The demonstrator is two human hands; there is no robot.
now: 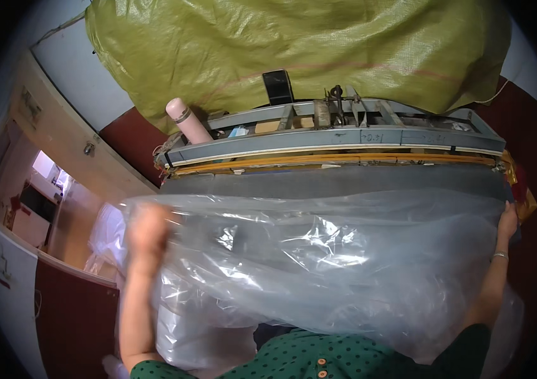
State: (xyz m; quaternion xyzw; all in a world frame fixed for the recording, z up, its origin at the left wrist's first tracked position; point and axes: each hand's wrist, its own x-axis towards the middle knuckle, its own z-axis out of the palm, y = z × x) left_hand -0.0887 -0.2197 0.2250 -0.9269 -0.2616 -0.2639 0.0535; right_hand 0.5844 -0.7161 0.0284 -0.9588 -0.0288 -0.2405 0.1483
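1. Plastic sheeting, clear and crinkled, was stretched wide between both hands, hanging just in front of the person's green dotted top and draping across the near edge of the worktop.
2. The left hand was raised at the sheet's left upper edge, blurred; it seemed closed on the plastic, though the fingers could not be told apart.
3. The right hand, a bangle at its wrist, gripped the sheet's right edge beside the worktop's far right corner.
4. Beyond the sheet lay a grey padded surface, then a grey metal frame with yellow strips.
5. A pink bottle leaned at the frame's left end.
6. Farthest off, an olive woven tarp covered the back.
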